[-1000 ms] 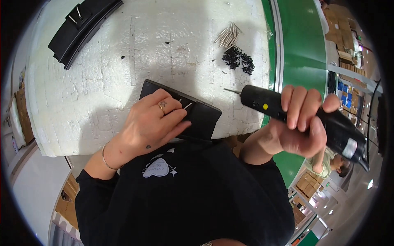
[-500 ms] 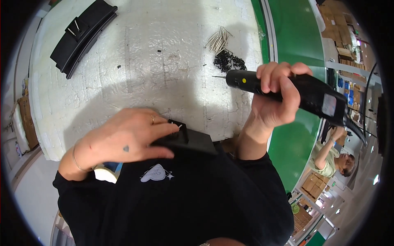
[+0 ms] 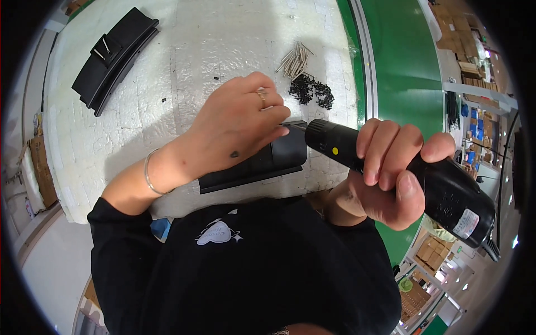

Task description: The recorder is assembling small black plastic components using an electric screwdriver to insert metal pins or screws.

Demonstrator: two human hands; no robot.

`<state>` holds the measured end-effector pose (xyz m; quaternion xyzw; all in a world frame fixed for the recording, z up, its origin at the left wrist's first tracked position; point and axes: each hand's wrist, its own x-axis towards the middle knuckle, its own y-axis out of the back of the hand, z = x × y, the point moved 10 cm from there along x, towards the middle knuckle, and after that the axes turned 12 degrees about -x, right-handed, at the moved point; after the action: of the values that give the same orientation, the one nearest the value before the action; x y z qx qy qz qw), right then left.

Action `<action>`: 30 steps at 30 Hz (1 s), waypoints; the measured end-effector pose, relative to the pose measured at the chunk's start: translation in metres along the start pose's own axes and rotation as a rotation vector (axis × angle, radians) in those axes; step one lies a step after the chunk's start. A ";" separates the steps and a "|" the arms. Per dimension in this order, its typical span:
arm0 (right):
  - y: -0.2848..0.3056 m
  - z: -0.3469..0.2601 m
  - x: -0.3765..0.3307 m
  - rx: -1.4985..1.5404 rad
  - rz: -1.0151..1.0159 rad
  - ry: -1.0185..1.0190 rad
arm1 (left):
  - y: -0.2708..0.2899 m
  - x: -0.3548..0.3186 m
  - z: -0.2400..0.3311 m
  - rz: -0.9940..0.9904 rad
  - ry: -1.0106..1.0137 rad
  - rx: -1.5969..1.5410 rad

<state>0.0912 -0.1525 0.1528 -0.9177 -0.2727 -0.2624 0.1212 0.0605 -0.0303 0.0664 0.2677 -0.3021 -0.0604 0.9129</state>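
My right hand (image 3: 393, 167) is wrapped around a black electric screwdriver (image 3: 338, 142), held almost level with its bit pointing left. My left hand (image 3: 237, 114) is closed, thumb and fingers bunched beside the bit's tip; whatever they pinch is hidden. Beneath that hand, close to my body, is a curved black plastic part (image 3: 287, 152) with a ledge along its near edge. The left hand covers much of it. The bit's tip meets the area by my left fingertips at the part's far edge, and its exact contact is hard to see.
A similar black plastic part (image 3: 125, 42) with two metal pins lies far left on the white padded table (image 3: 184, 50). Silver pins (image 3: 295, 60) and a pile of small black screws (image 3: 304, 89) lie far right. Beyond is a green surface (image 3: 399, 67).
My left hand has moved up and right, its fingers closing near the bit. The screwdriver has come down and nearer. The black part now lies flatter, farther from my body.
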 end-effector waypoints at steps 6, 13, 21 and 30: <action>-0.005 -0.006 -0.002 0.005 -0.020 -0.019 | -0.010 -0.001 0.000 -0.073 -0.006 -0.053; -0.003 -0.011 -0.001 0.020 -0.016 0.012 | -0.008 -0.010 -0.010 -0.025 0.070 -0.291; -0.006 -0.009 -0.001 -0.002 -0.090 0.015 | -0.010 -0.009 -0.004 -0.026 0.063 -0.249; 0.010 0.016 -0.018 0.040 0.096 -0.111 | -0.032 0.000 -0.011 -0.265 0.101 -0.185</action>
<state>0.0904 -0.1627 0.1287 -0.9402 -0.2399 -0.1993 0.1367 0.0685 -0.0521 0.0423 0.2226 -0.2109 -0.1943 0.9318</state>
